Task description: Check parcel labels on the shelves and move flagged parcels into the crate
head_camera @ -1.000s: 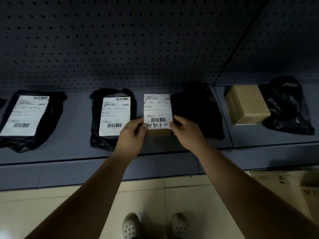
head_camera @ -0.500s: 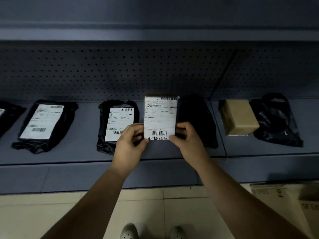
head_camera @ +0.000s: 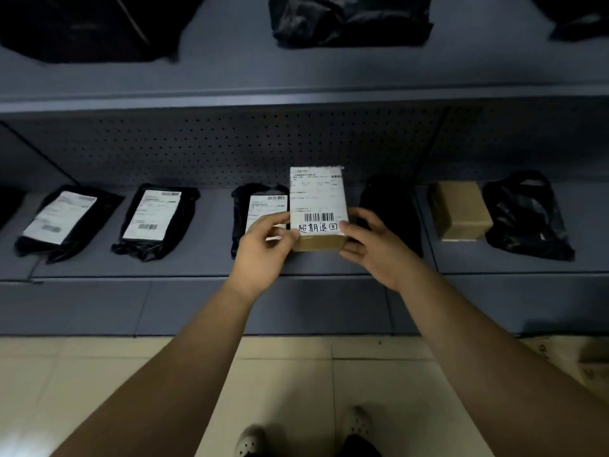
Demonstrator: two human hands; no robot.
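Note:
A small brown cardboard parcel [head_camera: 317, 206] with a white label, a barcode and handwritten characters along the label's lower edge is held above the lower shelf [head_camera: 204, 258]. My left hand [head_camera: 265, 249] grips its lower left corner. My right hand [head_camera: 375, 245] grips its lower right corner. The label faces me. Behind it on the shelf lie a black bag parcel with a label [head_camera: 255, 206] and a plain black bag [head_camera: 389, 209]. A cardboard crate [head_camera: 573, 357] shows only as a corner on the floor at the right edge.
Two labelled black bags [head_camera: 66, 219] [head_camera: 156, 219] lie on the lower shelf at left. A plain brown box [head_camera: 461, 211] and a black plastic bag [head_camera: 527, 216] lie at right. Black bags [head_camera: 349, 18] sit on the upper shelf. My shoes [head_camera: 250, 443] stand on the tiled floor.
Both hands have lifted the labelled parcel off the shelf and tilted its label toward me. The view has risen, so the upper shelf now shows.

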